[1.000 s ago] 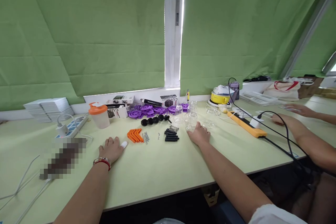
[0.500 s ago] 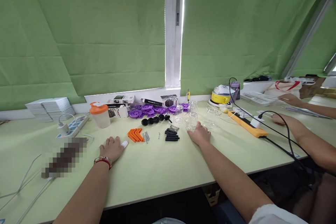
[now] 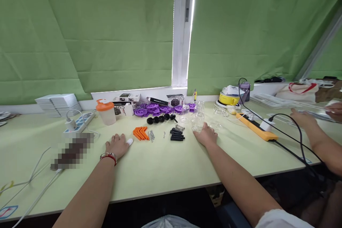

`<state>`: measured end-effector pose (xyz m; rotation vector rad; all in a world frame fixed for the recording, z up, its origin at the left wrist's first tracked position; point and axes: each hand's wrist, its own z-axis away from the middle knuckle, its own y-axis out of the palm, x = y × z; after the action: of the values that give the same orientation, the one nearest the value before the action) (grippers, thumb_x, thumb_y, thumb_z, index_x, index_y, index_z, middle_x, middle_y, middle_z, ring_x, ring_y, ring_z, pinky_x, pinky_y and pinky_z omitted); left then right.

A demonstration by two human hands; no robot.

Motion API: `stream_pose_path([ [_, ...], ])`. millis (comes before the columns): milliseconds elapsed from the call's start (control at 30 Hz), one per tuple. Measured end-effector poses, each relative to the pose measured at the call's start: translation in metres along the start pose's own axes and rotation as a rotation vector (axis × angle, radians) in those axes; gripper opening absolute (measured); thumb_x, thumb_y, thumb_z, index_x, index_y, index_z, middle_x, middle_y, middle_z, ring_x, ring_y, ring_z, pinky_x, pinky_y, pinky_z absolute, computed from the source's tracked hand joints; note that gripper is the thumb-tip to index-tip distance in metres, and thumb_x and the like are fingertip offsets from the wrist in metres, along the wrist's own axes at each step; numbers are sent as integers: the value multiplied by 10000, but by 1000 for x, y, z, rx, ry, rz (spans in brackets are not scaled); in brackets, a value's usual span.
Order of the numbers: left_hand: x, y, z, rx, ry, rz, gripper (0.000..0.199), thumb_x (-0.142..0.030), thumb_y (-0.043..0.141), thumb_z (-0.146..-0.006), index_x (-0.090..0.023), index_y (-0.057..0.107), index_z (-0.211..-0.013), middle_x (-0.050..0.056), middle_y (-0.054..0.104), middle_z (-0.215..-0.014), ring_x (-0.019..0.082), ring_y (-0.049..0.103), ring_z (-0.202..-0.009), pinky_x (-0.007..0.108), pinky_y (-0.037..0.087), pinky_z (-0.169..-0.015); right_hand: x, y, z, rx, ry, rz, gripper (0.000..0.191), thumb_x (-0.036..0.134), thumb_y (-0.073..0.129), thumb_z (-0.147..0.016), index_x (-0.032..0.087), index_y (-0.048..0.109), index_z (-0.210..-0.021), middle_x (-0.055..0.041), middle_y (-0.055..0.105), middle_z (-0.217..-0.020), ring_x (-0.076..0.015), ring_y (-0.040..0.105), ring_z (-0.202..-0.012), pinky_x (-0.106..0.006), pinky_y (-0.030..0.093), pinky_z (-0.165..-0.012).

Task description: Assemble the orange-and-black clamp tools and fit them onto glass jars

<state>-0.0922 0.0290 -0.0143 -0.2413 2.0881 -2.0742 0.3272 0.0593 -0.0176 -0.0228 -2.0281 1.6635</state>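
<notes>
Orange angled pieces (image 3: 140, 133) lie in a row on the pale desk (image 3: 149, 174), with silver screws (image 3: 151, 135) just beside them. Near their left side the left hand (image 3: 117, 146) rests palm down, its fingers a little spread, a white cover (image 3: 130, 141) on the thumb tip. Black rods (image 3: 177, 136) lie between the screws and the right hand (image 3: 207, 135), with springs (image 3: 180, 127) at their far end. That hand lies at the near edge of a cluster of transparent pieces (image 3: 198, 117); its fingers are partly hidden, so whether they pinch one I cannot tell. Farther back, black round-headed parts (image 3: 161, 118) line up before purple parts (image 3: 152, 108).
</notes>
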Motion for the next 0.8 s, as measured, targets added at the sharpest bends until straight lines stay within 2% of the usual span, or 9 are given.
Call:
stream_pose_path([
  [300,0,0,-2,12,11,13,639,-474,281,-844,-138,374,-1380,217,279,-1487,353,210,-1385,570,255,-1014,0,-1,1,-21,22,-26,840,544,554,-731,110,283,-1398,-187,473,-1342,-329,381,-1266,-464,285,-1018],
  [800,2,1,-2,20,10,31,635,-465,309,-832,-144,380,-1376,217,276,-1489,358,200,-1388,575,241,-1020,0,-3,2,-8,11,-22,832,541,550,-731,111,282,-1390,-190,489,-1322,-333,387,-1261,-464,287,-1013],
])
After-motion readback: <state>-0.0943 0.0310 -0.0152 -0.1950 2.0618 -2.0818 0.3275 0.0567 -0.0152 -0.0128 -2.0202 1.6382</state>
